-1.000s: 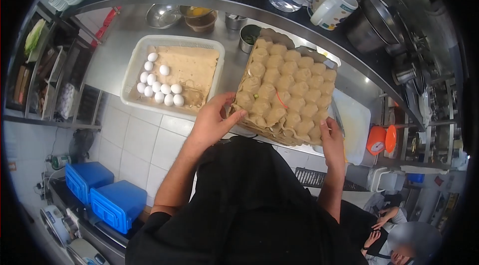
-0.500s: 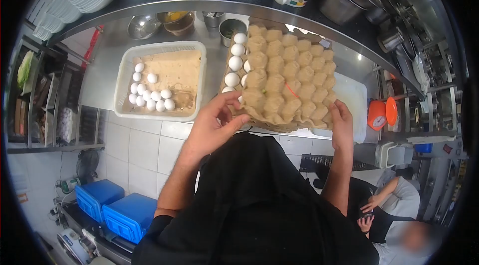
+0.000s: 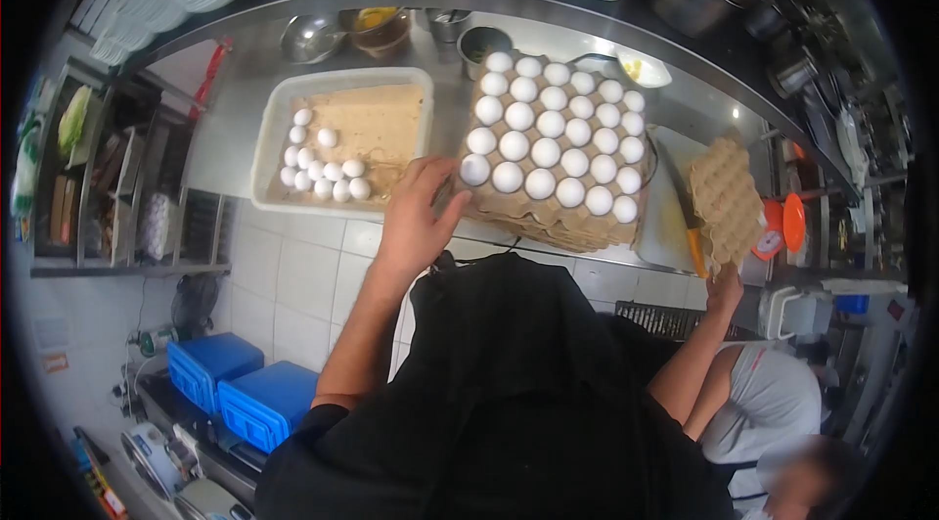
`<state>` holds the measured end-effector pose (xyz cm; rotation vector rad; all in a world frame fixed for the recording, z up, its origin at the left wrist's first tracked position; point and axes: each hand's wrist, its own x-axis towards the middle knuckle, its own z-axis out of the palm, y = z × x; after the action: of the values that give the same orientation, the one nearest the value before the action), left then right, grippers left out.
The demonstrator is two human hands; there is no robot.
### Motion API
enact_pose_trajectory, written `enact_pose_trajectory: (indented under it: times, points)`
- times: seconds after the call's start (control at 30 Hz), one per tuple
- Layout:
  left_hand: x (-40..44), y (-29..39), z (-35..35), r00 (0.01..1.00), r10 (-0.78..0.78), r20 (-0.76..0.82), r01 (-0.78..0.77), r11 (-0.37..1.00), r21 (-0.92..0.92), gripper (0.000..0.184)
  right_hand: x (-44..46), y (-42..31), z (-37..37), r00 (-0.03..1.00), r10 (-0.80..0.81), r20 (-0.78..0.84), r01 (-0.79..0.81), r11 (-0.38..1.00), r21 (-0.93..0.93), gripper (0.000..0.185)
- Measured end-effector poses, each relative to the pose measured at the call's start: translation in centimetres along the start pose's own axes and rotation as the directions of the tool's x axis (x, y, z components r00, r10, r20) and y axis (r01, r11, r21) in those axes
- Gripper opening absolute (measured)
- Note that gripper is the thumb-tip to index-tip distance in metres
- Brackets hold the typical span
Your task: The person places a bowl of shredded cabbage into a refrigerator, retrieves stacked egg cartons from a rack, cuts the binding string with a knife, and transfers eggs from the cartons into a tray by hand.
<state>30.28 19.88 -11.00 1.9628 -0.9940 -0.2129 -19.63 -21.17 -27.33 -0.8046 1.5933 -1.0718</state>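
A full tray of white eggs (image 3: 548, 152) rests on a stack of cardboard egg trays (image 3: 548, 226) on the steel counter. My left hand (image 3: 419, 212) is beside the stack's near left corner, thumb and fingers apart, close to the corner egg (image 3: 474, 169). Off to the right, my right hand (image 3: 725, 289) grips the lower end of an empty egg tray (image 3: 726, 197), which is tilted up over the counter's right part. Left of the stack stands a white plastic basket (image 3: 262, 163) lined with cardboard, with several loose eggs (image 3: 333, 171) in it.
A cutting board (image 3: 663, 217) and a knife with a yellow handle (image 3: 696, 251) lie right of the stack. An orange scale (image 3: 771, 229) is beyond them. Metal bowls (image 3: 311, 38) sit under the shelf edge (image 3: 411, 3). A person in grey (image 3: 763, 403) is at lower right.
My right hand has lifted the empty egg tray off the stack and carried it right, uncovering the full layer of eggs. My left hand has let go of the tray and stays near the corner.
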Motion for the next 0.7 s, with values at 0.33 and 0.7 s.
enact_pose_trajectory:
  times: [0.33, 0.7]
  points:
    - [-2.1, -1.9, 1.1, 1.000, 0.018, 0.022, -0.018, 1.000, 0.022, 0.055, 5.9, 4.2, 0.4, 0.895, -0.370, -0.249, 0.018, 0.588, -0.808, 0.083]
    - [-6.1, -9.7, -3.4, 0.982, -0.139, 0.129, 0.138, 0.990, 0.017, 0.034, -14.7, -4.1, 15.3, 0.421, -0.845, 0.330, 0.836, 0.220, -0.503, 0.040]
